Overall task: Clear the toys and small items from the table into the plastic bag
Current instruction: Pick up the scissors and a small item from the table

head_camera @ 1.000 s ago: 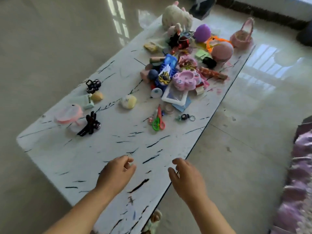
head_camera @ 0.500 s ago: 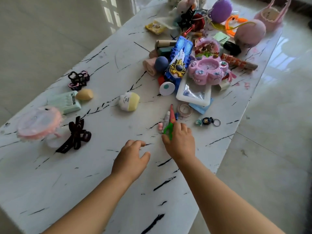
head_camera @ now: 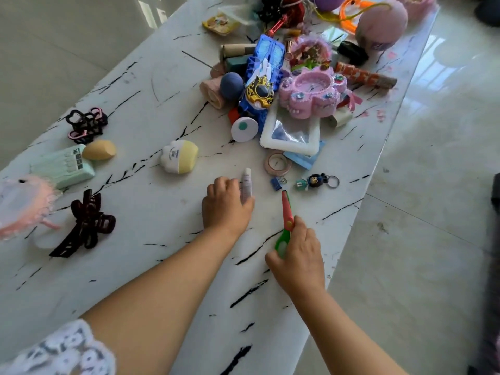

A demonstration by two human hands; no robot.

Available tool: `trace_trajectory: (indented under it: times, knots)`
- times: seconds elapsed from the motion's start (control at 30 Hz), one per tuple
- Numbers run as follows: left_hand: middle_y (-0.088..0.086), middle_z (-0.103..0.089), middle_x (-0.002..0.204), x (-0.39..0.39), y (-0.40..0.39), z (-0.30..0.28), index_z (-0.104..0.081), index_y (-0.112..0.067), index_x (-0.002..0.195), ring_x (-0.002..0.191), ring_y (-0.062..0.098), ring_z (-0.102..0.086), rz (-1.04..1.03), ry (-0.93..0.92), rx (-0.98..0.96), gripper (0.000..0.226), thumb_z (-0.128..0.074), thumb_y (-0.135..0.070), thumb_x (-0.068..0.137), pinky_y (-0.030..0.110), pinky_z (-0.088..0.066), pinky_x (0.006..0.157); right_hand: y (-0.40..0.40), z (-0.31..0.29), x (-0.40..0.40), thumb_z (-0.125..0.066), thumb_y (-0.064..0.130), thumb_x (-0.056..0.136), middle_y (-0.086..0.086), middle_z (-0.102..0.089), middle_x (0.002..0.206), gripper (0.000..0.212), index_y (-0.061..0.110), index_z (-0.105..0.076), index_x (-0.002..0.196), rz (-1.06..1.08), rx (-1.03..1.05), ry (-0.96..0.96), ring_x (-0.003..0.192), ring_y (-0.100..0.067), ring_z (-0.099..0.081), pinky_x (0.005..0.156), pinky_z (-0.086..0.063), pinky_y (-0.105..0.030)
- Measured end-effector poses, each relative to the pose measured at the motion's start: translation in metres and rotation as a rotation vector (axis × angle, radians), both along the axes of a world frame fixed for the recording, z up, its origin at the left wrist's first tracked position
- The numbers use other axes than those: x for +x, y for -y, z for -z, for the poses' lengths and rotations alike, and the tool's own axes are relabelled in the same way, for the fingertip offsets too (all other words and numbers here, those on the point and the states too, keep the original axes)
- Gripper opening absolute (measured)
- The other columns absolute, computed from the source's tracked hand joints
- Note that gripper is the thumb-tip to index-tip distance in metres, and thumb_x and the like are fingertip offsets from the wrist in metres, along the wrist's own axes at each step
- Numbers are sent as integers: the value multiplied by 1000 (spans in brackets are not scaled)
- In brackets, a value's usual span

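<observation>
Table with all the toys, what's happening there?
A person is tidying up the white marble table. The right hand grips the red and green toy scissors by the handles. The left hand holds a small white tube. A big heap of toys lies further up the table, and hair clips lie off to the left. No plastic bag is in view yet.

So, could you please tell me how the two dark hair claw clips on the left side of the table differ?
The far hair clip is black with pink edges, built of open heart-shaped loops; the near hair clip is dark maroon and bow-shaped. The far one looks compact, while the near one sprawls longer. The far one sits beside the mint box; the near one lies next to the pink frilly item. Both rest untouched on the table.
</observation>
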State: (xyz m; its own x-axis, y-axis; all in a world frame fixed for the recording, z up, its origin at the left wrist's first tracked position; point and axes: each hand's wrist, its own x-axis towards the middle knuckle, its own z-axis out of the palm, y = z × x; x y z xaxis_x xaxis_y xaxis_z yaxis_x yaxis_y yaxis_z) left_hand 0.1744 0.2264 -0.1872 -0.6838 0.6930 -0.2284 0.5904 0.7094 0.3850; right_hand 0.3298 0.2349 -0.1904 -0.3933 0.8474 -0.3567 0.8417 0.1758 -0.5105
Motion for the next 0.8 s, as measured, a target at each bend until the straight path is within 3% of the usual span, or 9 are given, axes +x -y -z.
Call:
trace_trajectory:
  times: [0.1, 0.2, 0.3, 0.43, 0.53, 0.67, 0.8]
  knots:
    - [9, -46, 124, 3, -23, 7, -55, -13, 116, 115, 29, -40, -25, -113, -82, 48, -55, -49, 84, 38, -35, 93, 10, -3, 17, -57, 29, 73, 5, -35, 100, 81, 19, -18, 143, 23, -4, -45, 93, -17, -38, 77, -34, -26]
    - [11, -48, 121, 10, -32, 8, -60, -13, 107, 115, 29, -39, -42, -197, -110, 37, -52, -42, 85, 39, -29, 97, 15, -10, 32, -57, 32, 73, 5, -37, 101, 80, 21, -18, 142, 35, -7, -66, 94, -16, -39, 77, -34, -24]
    - [10, -47, 122, 28, -23, 6, -62, -12, 102, 116, 29, -35, 81, -259, -151, 34, -51, -39, 84, 40, -24, 101, 18, -19, 48, -58, 31, 73, 4, -37, 104, 78, 22, -19, 141, 73, -35, -71, 95, -16, -39, 77, -36, -25]
    - [15, -43, 124, 41, 0, 0, -55, -7, 103, 114, 32, -34, 92, -87, -158, 26, -54, -27, 86, 36, -36, 83, 25, -34, 73, -59, 30, 74, 4, -39, 107, 78, 23, -18, 140, 101, -57, -84, 95, -15, -37, 76, -35, -23]
    - [20, -44, 119, 46, 16, -6, -53, -2, 97, 106, 37, -40, 25, -11, -80, 15, -54, -9, 84, 35, -33, 73, 33, -43, 88, -58, 32, 74, 5, -38, 106, 80, 24, -15, 142, 112, -56, -105, 94, -14, -37, 77, -36, -22]
    - [16, -47, 110, 62, 42, -11, -48, -7, 89, 88, 32, -48, 99, 52, -225, 6, -52, -8, 85, 34, -39, 69, 43, -52, 108, -57, 32, 76, 6, -34, 108, 84, 24, -9, 144, 122, -76, -128, 97, -12, -34, 82, -35, -21]
    - [11, -48, 98, 104, 59, -23, -36, -14, 76, 73, 25, -44, 144, 101, -248, 15, -48, -14, 86, 31, -32, 59, 50, -62, 136, -58, 33, 75, 6, -35, 110, 86, 23, -9, 145, 162, -62, -160, 103, -14, -36, 81, -34, -22]
